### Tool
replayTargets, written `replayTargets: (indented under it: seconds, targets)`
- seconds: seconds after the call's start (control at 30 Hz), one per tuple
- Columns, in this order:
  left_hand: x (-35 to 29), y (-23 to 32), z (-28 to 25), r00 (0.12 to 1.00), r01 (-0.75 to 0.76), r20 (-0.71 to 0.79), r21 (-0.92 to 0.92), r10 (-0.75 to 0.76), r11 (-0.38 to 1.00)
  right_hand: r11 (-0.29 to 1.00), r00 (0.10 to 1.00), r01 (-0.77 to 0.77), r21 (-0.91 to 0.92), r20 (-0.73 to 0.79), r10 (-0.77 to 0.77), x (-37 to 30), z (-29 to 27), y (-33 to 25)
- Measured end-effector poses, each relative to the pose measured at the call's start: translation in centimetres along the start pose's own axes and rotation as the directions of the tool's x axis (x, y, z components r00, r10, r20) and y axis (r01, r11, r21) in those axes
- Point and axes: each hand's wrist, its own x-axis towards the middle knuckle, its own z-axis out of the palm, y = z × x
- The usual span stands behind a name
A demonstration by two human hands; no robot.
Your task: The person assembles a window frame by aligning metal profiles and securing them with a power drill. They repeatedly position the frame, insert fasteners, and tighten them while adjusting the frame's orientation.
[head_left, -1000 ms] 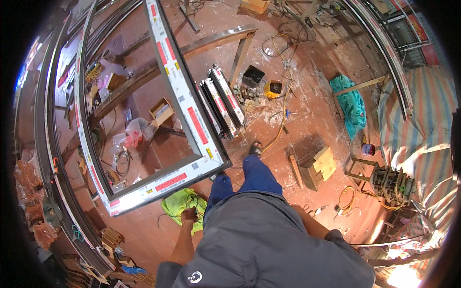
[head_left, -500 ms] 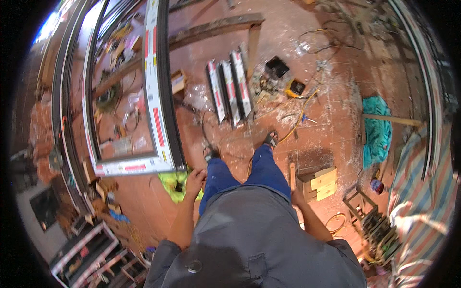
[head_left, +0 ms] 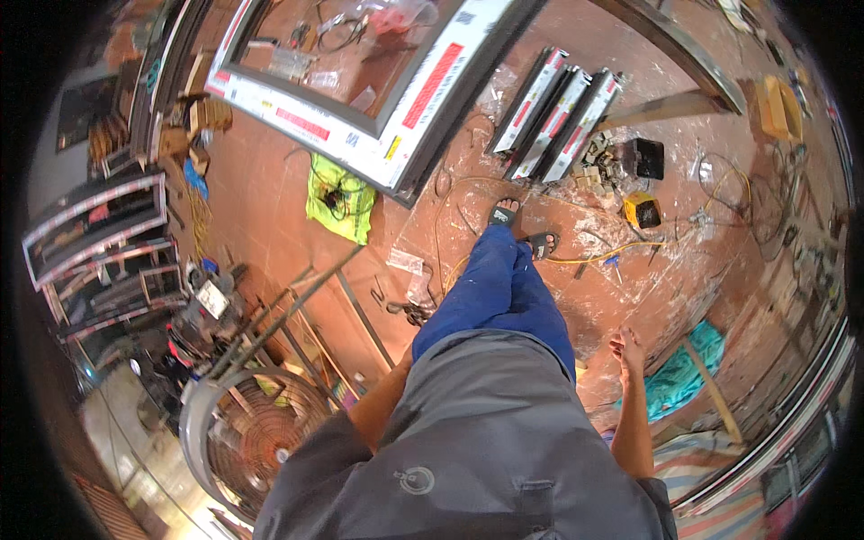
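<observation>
My right hand (head_left: 627,349) swings out beside my right thigh. Its fingers are loosely bent and a little apart, and nothing shows in them. The teal cloth (head_left: 688,373) on the floor is nearest to it, not touched. My left arm hangs along my left side; the left hand (head_left: 409,357) is mostly hidden against my trousers, its fingers out of sight. Ahead of me to the left is a large dark frame (head_left: 337,135) with white and red protective film. Several short film-covered profiles (head_left: 558,117) lie side by side beyond my feet.
A yellow-green bag (head_left: 340,200) lies under the frame's corner. Left of me stand a metal rack (head_left: 306,301) and a big round fan (head_left: 261,441). A yellow cable (head_left: 594,261), a yellow container (head_left: 642,211), a black tray (head_left: 644,159) and scraps litter the floor ahead.
My body has turned to the right and my feet have stepped. The right hand has come forward, while the left has swung back beside my thigh. The fan and rack have come into view.
</observation>
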Motion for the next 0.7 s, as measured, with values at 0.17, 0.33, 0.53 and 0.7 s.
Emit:
replayTargets:
  seconds: [0.17, 0.33, 0.53, 0.7]
  targets:
    - [0.2, -3.3, 5.4, 0.999, 0.042, 0.037, -0.07, -0.039, 0.997, 0.965, 0.992, 0.093, -0.246, 0.104, -0.069, -1.9, 3.1, -7.5]
    - [0.6, -5.0, 7.9, 0.996, 0.066, 0.062, -0.096, -0.06, 0.993, 0.93, 0.983, 0.138, -0.34, 0.161, -0.087, -0.7, 2.6, -9.9]
    - [1.5, -5.1, 7.1, 0.997, -0.003, 0.076, 0.001, 0.003, 1.0, 0.951, 0.988, 0.15, -0.271, 0.078, -0.134, 1.0, 0.7, -9.4]
    - [4.7, 0.7, 0.8, 0.983, -0.176, 0.103, 0.297, 0.152, 0.938, 0.985, 0.989, 0.15, 0.085, 0.008, -0.151, 2.2, 0.1, -0.6]
